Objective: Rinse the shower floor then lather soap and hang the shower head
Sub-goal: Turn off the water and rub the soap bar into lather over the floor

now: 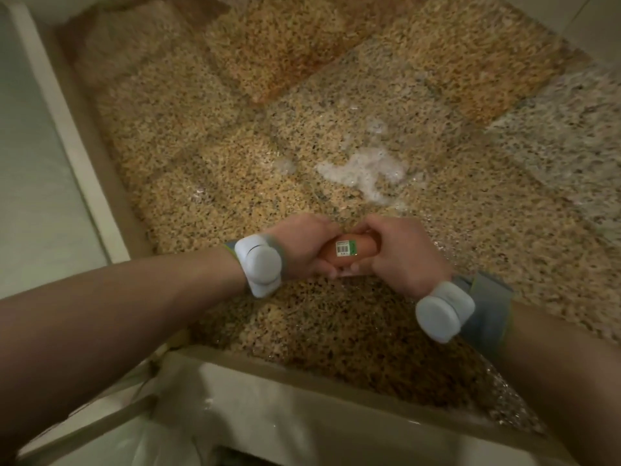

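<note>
An orange soap bottle (349,251) with a barcode sticker lies sideways between both hands, low over the speckled shower floor (208,136). My left hand (300,247) grips its left end and my right hand (401,253) curls round its right end, hiding the cap. A patch of white foam (364,171) sits on the wet floor just beyond the hands. The shower head is out of view.
A pale raised curb (302,398) borders the floor at the near side. A white ledge (67,129) runs along the left edge. Water shimmers on the floor at the right (571,146). Both wrists carry white sensor bands.
</note>
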A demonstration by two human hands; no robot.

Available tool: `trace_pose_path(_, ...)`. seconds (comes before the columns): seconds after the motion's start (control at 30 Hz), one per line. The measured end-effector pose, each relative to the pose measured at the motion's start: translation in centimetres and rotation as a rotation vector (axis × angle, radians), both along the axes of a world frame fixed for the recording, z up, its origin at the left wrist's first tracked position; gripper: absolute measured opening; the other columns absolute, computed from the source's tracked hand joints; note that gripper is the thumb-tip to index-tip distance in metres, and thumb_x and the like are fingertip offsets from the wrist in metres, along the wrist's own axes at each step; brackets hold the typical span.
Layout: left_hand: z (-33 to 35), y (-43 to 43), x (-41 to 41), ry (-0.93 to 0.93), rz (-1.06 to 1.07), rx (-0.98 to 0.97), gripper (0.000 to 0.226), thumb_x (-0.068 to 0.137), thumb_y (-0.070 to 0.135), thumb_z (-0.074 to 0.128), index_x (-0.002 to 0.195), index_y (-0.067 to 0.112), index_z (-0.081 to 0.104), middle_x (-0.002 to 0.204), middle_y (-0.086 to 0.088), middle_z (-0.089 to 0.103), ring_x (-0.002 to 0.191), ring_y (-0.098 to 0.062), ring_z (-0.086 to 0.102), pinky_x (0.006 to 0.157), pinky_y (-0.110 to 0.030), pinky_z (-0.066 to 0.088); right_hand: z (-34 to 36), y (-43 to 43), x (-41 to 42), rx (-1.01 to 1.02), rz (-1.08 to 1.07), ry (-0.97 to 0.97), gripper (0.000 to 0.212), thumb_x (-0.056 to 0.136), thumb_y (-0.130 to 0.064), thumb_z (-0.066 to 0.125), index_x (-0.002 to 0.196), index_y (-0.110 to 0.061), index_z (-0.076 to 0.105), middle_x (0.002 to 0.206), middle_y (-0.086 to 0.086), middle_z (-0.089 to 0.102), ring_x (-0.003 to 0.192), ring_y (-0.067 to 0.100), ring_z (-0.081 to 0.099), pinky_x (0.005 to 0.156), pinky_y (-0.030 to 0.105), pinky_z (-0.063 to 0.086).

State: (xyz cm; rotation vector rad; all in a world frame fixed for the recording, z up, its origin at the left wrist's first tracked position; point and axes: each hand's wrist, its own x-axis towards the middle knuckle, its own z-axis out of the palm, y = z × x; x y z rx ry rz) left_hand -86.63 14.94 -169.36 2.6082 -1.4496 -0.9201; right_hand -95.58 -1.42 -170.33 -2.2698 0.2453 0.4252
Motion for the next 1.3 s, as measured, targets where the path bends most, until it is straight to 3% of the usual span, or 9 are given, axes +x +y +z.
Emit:
trace_pose_path(0.17,-0.4,-2.6,3.8,-0.107,-0.027,-0.010,0.056,0.075,0.050,0.071,0.121,0.020,0.056,0.106,-0.003,0.060,0.097,-0.021,0.054,0.084,-0.034,0.044,-0.8,-1.6,2.8,0.003,-0.116,-0.056,0.048,0.053,-0.035,0.090,0.093,-0.026,0.065,0.087,-0.009,0.065,0.078,0.005,0.058,0.064,0.021,0.046)
trace_pose_path(0.27,-0.8,-4.9,7.4,-0.142,-0.013,-0.036,0.054,0.073,0.050,0.072,0.117,0.021,0.060,0.098,-0.002,0.060,0.089,-0.020,0.054,0.074,-0.031,0.039,-1.6,-3.4,6.6,-0.074,-0.154,-0.091,0.046,0.055,-0.029,0.088,0.095,-0.022,0.066,0.091,-0.005,0.065,0.082,0.013,0.058,0.070,0.029,0.048)
trace_pose_path(0.43,-0.5,-8.3,13.6,-0.253,-0.030,-0.063,0.053,0.072,0.047,0.074,0.114,0.017,0.062,0.101,-0.011,0.065,0.092,-0.030,0.057,0.076,-0.035,0.044,-2.0,-6.5,12.7,-0.122,-0.255,-0.184,0.046,0.056,-0.022,0.088,0.097,-0.021,0.066,0.091,-0.005,0.060,0.085,0.016,0.055,0.074,0.028,0.044)
trace_pose_path(0.53,0.0,-10.0,16.0,-0.289,-0.029,-0.051,0.054,0.071,0.050,0.074,0.111,0.016,0.062,0.101,-0.014,0.066,0.093,-0.034,0.057,0.068,-0.032,0.035,-2.0,-7.8,15.4,-0.098,-0.308,-0.160,0.046,0.060,-0.020,0.086,0.101,-0.018,0.066,0.092,-0.002,0.060,0.085,0.017,0.056,0.071,0.026,0.044)
trace_pose_path(0.7,0.7,-9.5,14.7,-0.338,-0.082,-0.080,0.048,0.074,0.053,0.068,0.108,0.019,0.060,0.096,-0.009,0.065,0.080,-0.025,0.053,0.069,-0.034,0.044,-0.5,-8.5,14.1,-0.153,-0.232,-0.137,0.046,0.058,-0.024,0.088,0.100,-0.022,0.067,0.094,-0.003,0.064,0.083,0.015,0.057,0.069,0.023,0.040)
trace_pose_path(0.87,0.4,-8.4,8.6,-0.189,-0.173,-0.178,0.050,0.074,0.064,0.061,0.105,0.025,0.060,0.082,0.002,0.065,0.067,-0.016,0.055,0.060,-0.025,0.040,0.6,-8.7,7.1,-0.105,-0.130,-0.037,0.048,0.049,-0.033,0.091,0.088,-0.036,0.064,0.084,-0.017,0.063,0.076,-0.001,0.057,0.061,0.020,0.044)
trace_pose_path(1.13,-1.6,-7.7,4.1,-0.026,-0.202,-0.125,0.062,0.073,0.065,0.062,0.115,0.021,0.056,0.099,0.001,0.061,0.082,-0.015,0.052,0.072,-0.029,0.044,-0.9,-8.7,2.1,-0.047,-0.052,0.026,0.048,0.042,-0.039,0.091,0.079,-0.043,0.060,0.076,-0.024,0.061,0.072,-0.015,0.056,0.057,0.008,0.036)
trace_pose_path(1.23,-2.0,-8.4,4.9,-0.041,-0.118,-0.190,0.056,0.072,0.058,0.069,0.111,0.019,0.057,0.092,0.003,0.057,0.077,-0.011,0.043,0.069,-0.025,0.032,-1.4,-9.2,3.2,-0.028,-0.108,-0.022,0.048,0.042,-0.033,0.091,0.077,-0.040,0.059,0.077,-0.022,0.062,0.070,-0.007,0.057,0.060,0.018,0.042)
trace_pose_path(1.3,-2.0,-8.9,6.1,-0.049,-0.081,-0.189,0.054,0.073,0.055,0.070,0.111,0.020,0.056,0.093,0.003,0.056,0.079,-0.011,0.042,0.071,-0.026,0.032,-1.6,-9.6,4.9,-0.028,-0.124,-0.039,0.047,0.043,-0.030,0.091,0.075,-0.040,0.059,0.077,-0.021,0.061,0.072,-0.003,0.057,0.061,0.021,0.044)
